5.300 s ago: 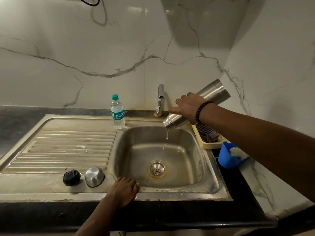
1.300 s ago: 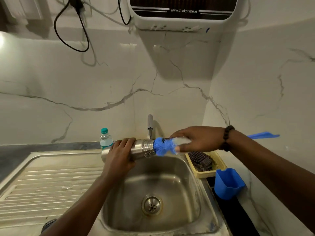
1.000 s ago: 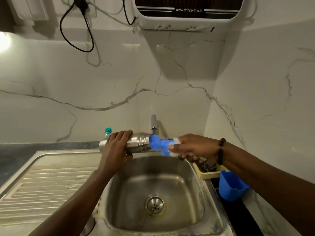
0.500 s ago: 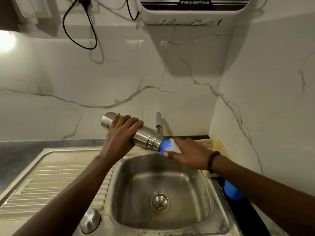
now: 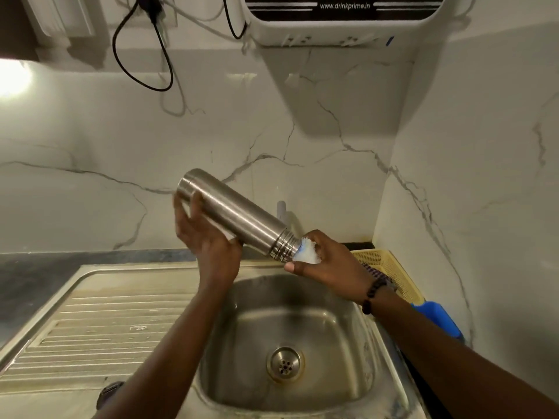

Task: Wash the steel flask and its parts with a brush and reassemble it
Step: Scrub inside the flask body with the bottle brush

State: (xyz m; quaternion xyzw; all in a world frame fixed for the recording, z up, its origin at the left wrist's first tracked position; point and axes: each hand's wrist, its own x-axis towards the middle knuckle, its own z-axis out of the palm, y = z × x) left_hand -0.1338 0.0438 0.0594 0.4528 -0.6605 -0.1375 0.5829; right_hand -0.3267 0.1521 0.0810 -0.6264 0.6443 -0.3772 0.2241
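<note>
The steel flask (image 5: 239,216) is held tilted above the sink, its base up at the left and its threaded mouth down at the right. My left hand (image 5: 205,237) grips the flask's body from below near the base. The blue-and-white brush (image 5: 307,252) is pushed into the flask's mouth, with only its outer bristles showing. My right hand (image 5: 329,264) grips the brush right at the mouth; its handle is hidden. A black flask part (image 5: 110,391) lies on the drainboard at the lower left, partly behind my left forearm.
The steel sink basin (image 5: 338,322) with its drain (image 5: 284,362) lies under the flask. The tap (image 5: 282,210) stands behind the flask's mouth. A yellow basket (image 5: 390,267) and a blue holder (image 5: 438,319) stand at the right. A ribbed drainboard (image 5: 99,331) stretches left.
The flask has tilted further, its base rising and its mouth dropping toward the right. My left hand has slid toward the base. The brush has gone deeper into the mouth.
</note>
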